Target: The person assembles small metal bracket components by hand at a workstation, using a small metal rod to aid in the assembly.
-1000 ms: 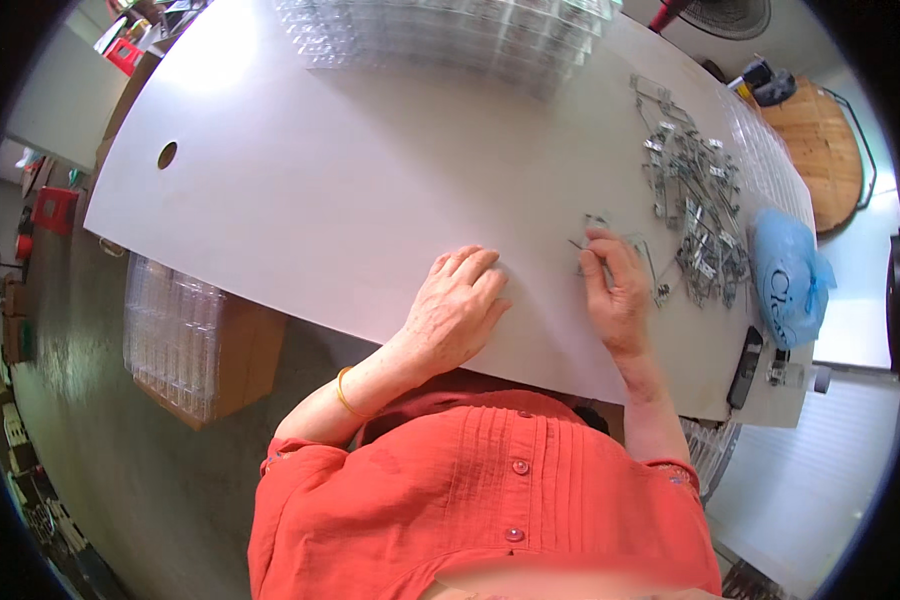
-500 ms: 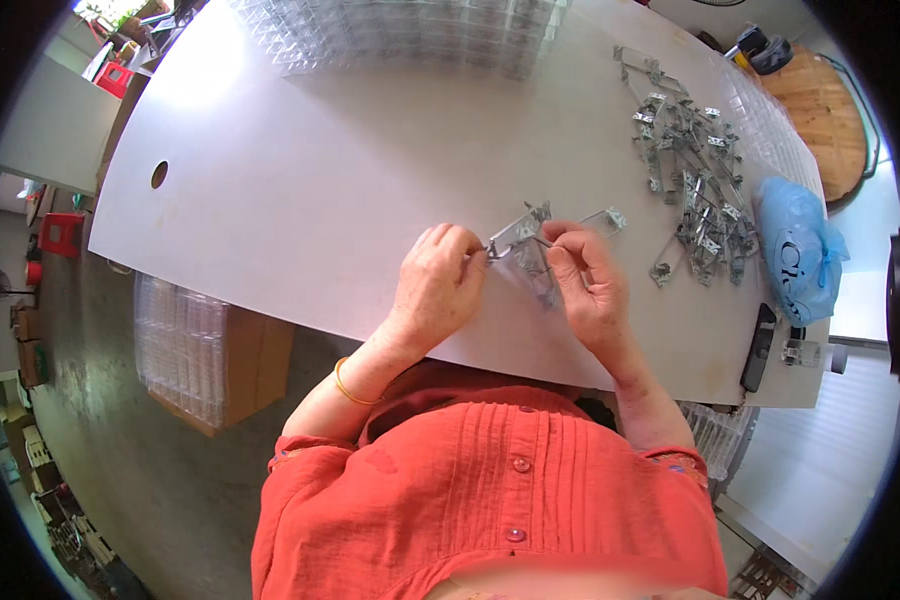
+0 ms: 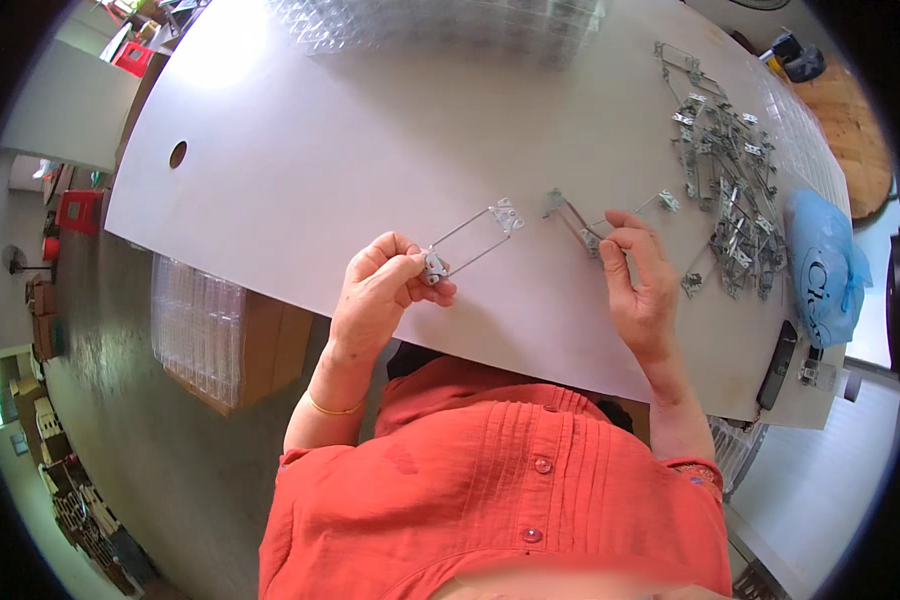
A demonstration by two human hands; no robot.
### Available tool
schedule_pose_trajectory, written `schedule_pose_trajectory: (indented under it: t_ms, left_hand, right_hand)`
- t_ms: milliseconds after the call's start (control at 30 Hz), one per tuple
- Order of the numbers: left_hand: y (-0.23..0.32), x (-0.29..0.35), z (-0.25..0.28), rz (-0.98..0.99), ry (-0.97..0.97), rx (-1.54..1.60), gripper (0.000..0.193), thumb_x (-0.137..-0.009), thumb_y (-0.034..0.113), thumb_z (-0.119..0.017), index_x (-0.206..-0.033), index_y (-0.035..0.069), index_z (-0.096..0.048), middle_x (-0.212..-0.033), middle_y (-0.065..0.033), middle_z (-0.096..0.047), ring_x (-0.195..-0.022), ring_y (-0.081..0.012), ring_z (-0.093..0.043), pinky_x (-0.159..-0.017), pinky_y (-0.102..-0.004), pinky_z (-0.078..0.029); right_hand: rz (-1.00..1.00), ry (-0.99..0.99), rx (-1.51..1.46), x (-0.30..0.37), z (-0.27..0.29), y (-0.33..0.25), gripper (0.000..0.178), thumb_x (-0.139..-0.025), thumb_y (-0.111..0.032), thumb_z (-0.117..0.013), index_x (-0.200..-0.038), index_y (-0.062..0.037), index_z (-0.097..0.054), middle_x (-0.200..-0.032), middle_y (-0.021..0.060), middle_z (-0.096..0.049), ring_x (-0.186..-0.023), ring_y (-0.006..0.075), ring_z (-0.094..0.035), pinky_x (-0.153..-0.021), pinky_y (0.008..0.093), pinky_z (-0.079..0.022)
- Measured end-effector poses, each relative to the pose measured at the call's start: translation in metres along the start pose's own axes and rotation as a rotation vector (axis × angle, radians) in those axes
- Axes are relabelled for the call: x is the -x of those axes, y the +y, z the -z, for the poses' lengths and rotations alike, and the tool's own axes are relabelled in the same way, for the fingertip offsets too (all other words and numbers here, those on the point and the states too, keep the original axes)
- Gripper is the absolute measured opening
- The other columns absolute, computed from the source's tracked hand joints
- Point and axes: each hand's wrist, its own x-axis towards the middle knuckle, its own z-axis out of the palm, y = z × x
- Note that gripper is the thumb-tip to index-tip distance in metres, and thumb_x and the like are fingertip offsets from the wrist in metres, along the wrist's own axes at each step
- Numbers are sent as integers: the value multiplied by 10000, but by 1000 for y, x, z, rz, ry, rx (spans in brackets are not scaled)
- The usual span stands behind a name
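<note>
My left hand (image 3: pixel 378 290) is closed, pinching the near end of a silver metal linkage (image 3: pixel 475 238). Two thin parallel rods join its small end plates, and the far end points up and to the right over the white table. My right hand (image 3: pixel 640 285) has its thumb and index finger curled at the near end of a second metal linkage (image 3: pixel 572 218), seemingly gripping it; this piece is slightly blurred. Another linkage end (image 3: pixel 668 201) shows just beyond the right fingers, its rod partly hidden behind them.
A tangled heap of similar metal linkages (image 3: pixel 730 185) lies on the right of the white table (image 3: pixel 370 160). Beside it are a blue plastic bag (image 3: pixel 825 270) and a black bar-shaped object (image 3: pixel 776 365). Clear plastic trays (image 3: pixel 450 25) stand at the far edge; more (image 3: pixel 198 325) sit by a cardboard box, lower left.
My hands have moved apart, the left one drawing a linkage leftward and turning it into full view. The second linkage has shifted with my right hand. The whole view has swung slightly.
</note>
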Motion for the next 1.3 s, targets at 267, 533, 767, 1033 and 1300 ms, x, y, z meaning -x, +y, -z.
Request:
schedule_pose_trajectory:
  t_ms: [267,533,767,1033,1300]
  left_hand:
    - [-11,18,-6,174,-106,135,86,-984,56,-512,-921,10,-547,-927,-168,-663,-757,-224,-697,-701,-392,-605]
    - [-9,24,-5,238,-169,144,84,-973,51,-535,-911,-1,-560,-940,-149,-666,-768,-212,-696,-719,-388,-623]
    - [11,23,4,88,-217,-231,125,-982,97,-593,-1013,-24,-591,-1017,-133,-674,-918,-214,-701,-839,-391,-599]
    - [15,14,-28,187,-358,-130,311,-1074,287,-513,-1087,-13,-594,-1049,-203,-709,-902,-266,-727,-811,-364,-590]
    - [-8,14,-21,443,-400,435,260,-1088,273,-459,-1037,39,-559,-976,-256,-705,-642,-290,-707,-571,-335,-588]
  right_hand:
    - [-363,-204,-807,-3,-36,-38,94,-1045,-139,-608,-1038,-46,-620,-988,37,-657,-866,89,-643,-767,265,-544]
    - [-357,-256,-747,-8,-36,-53,84,-1039,-122,-614,-1044,-38,-614,-891,4,-604,-714,74,-611,-628,239,-539]
    - [-392,-312,-634,-9,-31,-57,27,-1009,-26,-625,-1025,-17,-605,-871,15,-604,-684,72,-609,-608,229,-528]
    - [-346,-385,-643,-8,-29,-69,25,-1002,-3,-619,-1002,-21,-601,-838,23,-598,-681,76,-614,-597,233,-512]
    - [-59,-182,-301,-10,-30,-60,15,-976,-26,-654,-980,-29,-640,-815,35,-622,-602,83,-536,-549,240,-446]
